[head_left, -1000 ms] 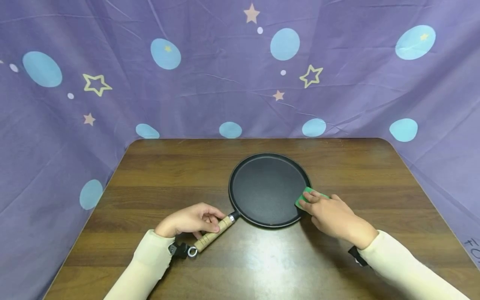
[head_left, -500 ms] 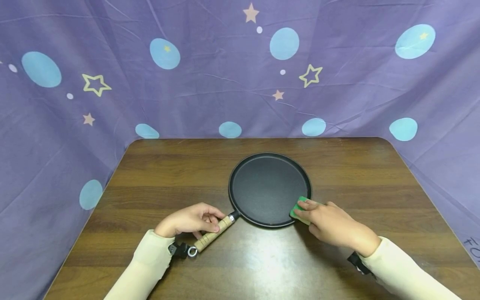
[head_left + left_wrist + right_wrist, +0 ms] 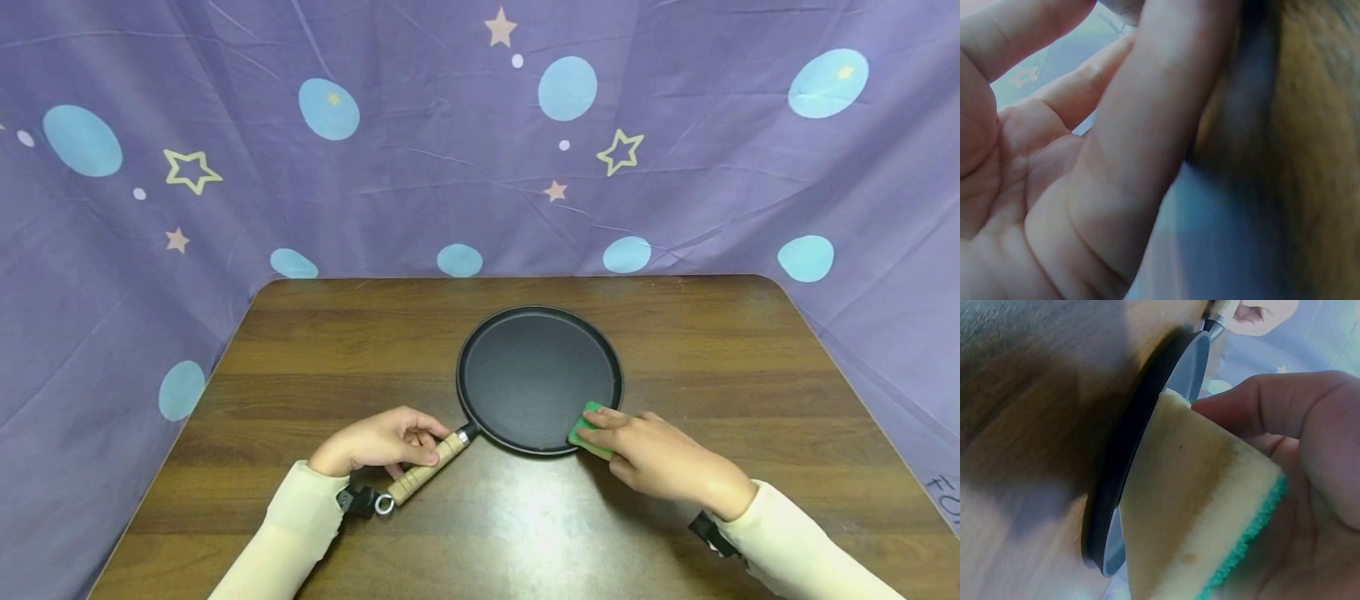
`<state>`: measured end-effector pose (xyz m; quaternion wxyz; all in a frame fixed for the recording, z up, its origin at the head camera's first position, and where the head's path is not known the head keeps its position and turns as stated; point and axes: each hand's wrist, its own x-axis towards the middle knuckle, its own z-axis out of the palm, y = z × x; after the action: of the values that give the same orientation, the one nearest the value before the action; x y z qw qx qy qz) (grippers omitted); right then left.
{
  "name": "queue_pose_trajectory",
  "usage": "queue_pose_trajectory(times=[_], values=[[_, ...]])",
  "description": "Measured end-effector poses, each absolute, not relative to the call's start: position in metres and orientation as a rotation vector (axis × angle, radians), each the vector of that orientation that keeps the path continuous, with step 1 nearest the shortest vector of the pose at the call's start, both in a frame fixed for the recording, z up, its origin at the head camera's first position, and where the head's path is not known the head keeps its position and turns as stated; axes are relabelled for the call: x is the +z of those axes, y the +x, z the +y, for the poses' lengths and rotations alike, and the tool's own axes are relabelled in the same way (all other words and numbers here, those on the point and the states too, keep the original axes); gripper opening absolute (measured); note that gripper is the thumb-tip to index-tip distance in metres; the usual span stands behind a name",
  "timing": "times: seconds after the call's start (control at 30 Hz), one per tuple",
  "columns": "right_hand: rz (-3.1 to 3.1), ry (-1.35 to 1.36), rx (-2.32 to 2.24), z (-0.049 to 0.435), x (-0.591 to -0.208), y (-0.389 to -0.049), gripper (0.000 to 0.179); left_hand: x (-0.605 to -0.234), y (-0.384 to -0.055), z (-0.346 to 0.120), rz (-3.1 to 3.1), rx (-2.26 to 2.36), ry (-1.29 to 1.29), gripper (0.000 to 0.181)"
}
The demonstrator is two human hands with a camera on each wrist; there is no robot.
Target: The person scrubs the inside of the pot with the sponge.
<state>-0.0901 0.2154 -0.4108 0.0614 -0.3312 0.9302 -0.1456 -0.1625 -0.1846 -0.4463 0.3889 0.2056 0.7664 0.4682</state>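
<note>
A round black flat pan (image 3: pixel 536 375) lies on the wooden table, its light wooden handle (image 3: pixel 420 477) pointing to the near left. My left hand (image 3: pixel 382 442) holds that handle, thumb on top near the metal collar. At the pan's near right rim, my right hand (image 3: pixel 656 450) grips a sponge (image 3: pixel 587 429) with a green scouring face up. From the right wrist view the yellow foam (image 3: pixel 1191 487) of the sponge sits over the rim, tilted, with the thumb against its edge. In the left wrist view the fingers (image 3: pixel 1147 112) fill most of the picture.
The brown wooden table (image 3: pixel 337 333) extends around the pan on every side. Behind it and at both sides hangs a purple cloth (image 3: pixel 420 125) with stars and blue ovals. A metal ring (image 3: pixel 385 503) ends the handle, close to the left wrist's black strap.
My right hand has moved the sponge along the pan's rim from its right side toward the near edge, leftward and closer. The left hand and the pan have stayed in place.
</note>
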Motion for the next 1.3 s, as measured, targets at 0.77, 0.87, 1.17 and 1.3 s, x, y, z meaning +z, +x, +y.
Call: queue_pose_trajectory(times=[0.77, 0.87, 1.17, 1.3], values=[[2.607, -1.193, -0.707, 0.195, -0.431, -0.101, 0.051, -0.447, -0.164, -0.185, 1.94, 1.193, 0.522, 0.046], [2.576, -1.206, -0.747, 0.189, -0.433, -0.103, 0.052, -0.446, -0.164, -0.184, 1.938, 1.193, 0.522, 0.046], [2.524, -1.223, -0.789, 0.166, -0.434, -0.108, 0.055, -0.446, -0.164, -0.184, 1.945, 1.19, 0.537, 0.044], [2.529, -1.237, -0.797, 0.156, -0.436, -0.111, 0.053, -0.446, -0.164, -0.184, 1.94, 1.193, 0.534, 0.044]])
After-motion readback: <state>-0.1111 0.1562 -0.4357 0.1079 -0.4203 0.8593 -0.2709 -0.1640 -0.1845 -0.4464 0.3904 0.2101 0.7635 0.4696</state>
